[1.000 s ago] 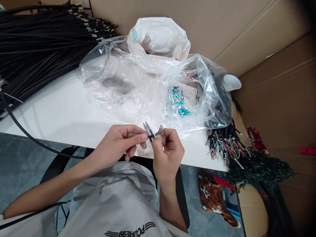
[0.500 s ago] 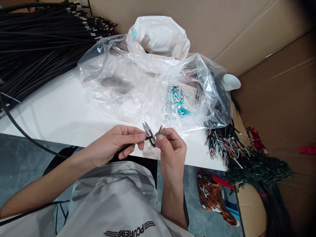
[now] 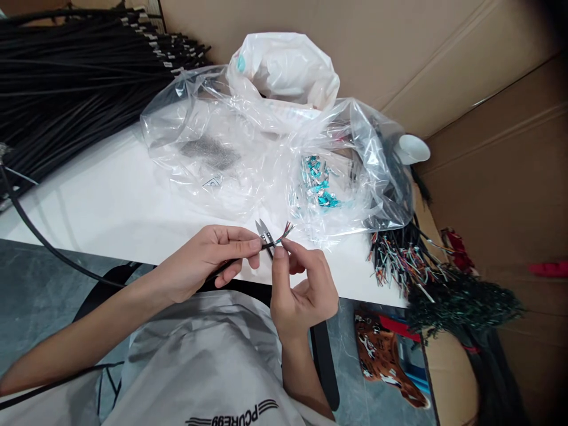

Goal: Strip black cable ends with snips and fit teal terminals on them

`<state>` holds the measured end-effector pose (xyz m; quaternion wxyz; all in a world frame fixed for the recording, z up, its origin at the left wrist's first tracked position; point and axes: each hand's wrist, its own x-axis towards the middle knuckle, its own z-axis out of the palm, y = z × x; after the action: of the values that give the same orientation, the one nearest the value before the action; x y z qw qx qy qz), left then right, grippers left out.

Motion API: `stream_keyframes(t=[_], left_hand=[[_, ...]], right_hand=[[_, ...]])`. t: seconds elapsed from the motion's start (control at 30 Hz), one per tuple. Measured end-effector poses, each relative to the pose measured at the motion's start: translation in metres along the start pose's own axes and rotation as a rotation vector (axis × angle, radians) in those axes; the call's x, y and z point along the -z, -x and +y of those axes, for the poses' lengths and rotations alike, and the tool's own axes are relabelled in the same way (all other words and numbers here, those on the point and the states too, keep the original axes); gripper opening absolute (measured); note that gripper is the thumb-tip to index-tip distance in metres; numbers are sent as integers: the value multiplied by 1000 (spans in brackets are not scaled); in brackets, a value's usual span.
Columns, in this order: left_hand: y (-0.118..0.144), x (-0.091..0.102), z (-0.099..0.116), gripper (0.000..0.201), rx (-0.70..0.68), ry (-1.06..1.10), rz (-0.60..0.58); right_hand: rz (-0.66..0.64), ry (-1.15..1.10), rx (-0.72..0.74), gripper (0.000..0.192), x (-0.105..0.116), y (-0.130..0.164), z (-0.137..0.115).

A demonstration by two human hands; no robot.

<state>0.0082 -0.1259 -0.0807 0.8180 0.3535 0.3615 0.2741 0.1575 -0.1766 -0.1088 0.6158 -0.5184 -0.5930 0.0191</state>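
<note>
My left hand [image 3: 208, 260] pinches the end of a thin black cable [image 3: 44, 244] between thumb and forefinger, just above the near edge of the white table [image 3: 110, 201]. Short coloured wires [image 3: 286, 231] fan out of that cable end to the right. My right hand [image 3: 304, 293] meets it from the right, thumb raised, and holds small metal thread snips [image 3: 263, 228] whose blades point up and away. Its fingertips touch the cable just below the coloured wires. How the snips sit in the palm is hidden.
Crumpled clear plastic bags [image 3: 248, 148] lie behind the hands, one with teal parts [image 3: 317, 183], one with grey bits [image 3: 210, 151]. A white bag [image 3: 284, 68] stands behind them. A black cable bundle [image 3: 66, 77] fills the far left. Stripped cable ends [image 3: 399, 260] hang off the right edge beside cardboard [image 3: 488, 148].
My right hand has turned and dropped slightly, its thumb now raised against the cable end. The left hand has held still with the cable.
</note>
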Motion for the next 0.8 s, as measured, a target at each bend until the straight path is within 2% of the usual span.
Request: stream_keyframes(t=[0.17,0.23,0.3,0.37,0.47,0.63,0.8], left_hand=[[1,-1,-5,19,-49,-64,30],[1,-2,-6,20,-90,-116,55],[2,-3,-5,22,-128,-179,82],[4,-5,-4,23,-144,-234,93],[6,-7,0,22,-128,-292,81],[6,-6,5,21,-95,-283,15],[3,-1,11,18,-18,-224,-56]], right_hand=[[1,-82,-148,18,-2,3,-1],[2,-120,-199,19,-2,2,0],[8,-115,-164,31,2,0,2],[-23,-62,-51,41,7,-6,6],[-121,-34,32,32,18,-16,12],[-218,-333,-232,9,31,-28,23],[-365,-643,-556,6,35,-26,25]])
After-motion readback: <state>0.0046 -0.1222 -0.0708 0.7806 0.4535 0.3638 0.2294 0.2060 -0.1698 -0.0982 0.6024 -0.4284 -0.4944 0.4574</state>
